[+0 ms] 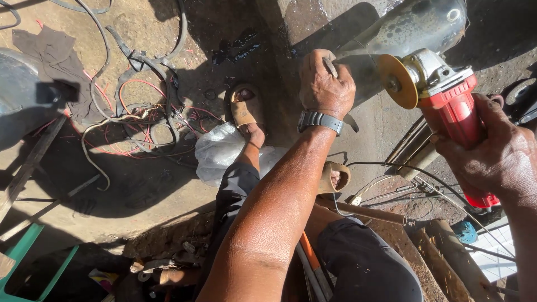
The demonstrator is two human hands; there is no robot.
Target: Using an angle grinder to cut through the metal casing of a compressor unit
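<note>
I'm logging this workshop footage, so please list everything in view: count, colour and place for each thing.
angle grinder: one, red body with yellowish disc, upper right, in the right hand
metal tank: one, dark grey, top right, beside the disc
thin metal piece: one, grey, pinched in the left hand
tangled cables: many, red and grey, on the ground at upper left
cloth: one, dark, top left
plastic bag: one, white, centre, by the leg
sandals: two, tan, on the feet
pipe: one, rusty brown, lower right
wristwatch: one, grey, left wrist
left hand: grip closed on the thin metal piece
right hand: grip closed on the grinder body
</note>
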